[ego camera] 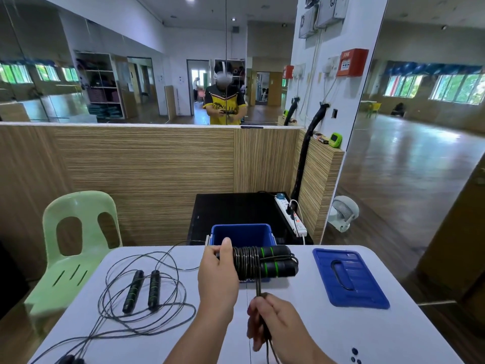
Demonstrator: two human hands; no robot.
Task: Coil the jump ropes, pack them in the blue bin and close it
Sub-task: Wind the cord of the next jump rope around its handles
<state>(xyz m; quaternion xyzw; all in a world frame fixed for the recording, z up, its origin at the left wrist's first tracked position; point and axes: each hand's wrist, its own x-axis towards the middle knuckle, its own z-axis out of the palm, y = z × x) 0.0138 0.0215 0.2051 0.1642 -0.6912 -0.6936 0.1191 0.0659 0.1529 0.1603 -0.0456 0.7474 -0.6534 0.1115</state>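
Note:
My left hand (219, 274) grips a pair of black jump rope handles with green bands (275, 261), held level just in front of the open blue bin (242, 233). Black cord is wound in several turns around those handles. My right hand (270, 321) grips the loose end of that cord, which runs taut up to the coil. A second jump rope (143, 290) lies uncoiled on the left of the white table (301, 332), its two handles side by side. The blue lid (349, 278) lies flat to the right of the bin.
A pale green plastic chair (78, 237) stands at the table's left side. Behind the bin is a black cabinet with a white power strip (291, 215). A wood-panelled wall with a mirror rises behind. More rope handles show at the lower left edge (69, 359).

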